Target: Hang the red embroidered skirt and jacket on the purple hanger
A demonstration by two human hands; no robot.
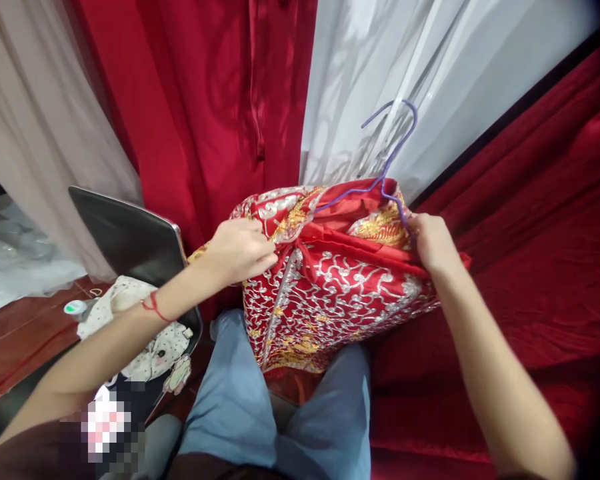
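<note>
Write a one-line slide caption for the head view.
Left hand and right hand grip red embroidered clothing on a purple hanger, before hanging red fabric and white fabric.

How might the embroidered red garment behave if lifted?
The red garment would probably be floppy: its cloth bends and folds between the left hand and right hand. The dense silver and gold embroidery likely adds weight and some stiffness.
</note>
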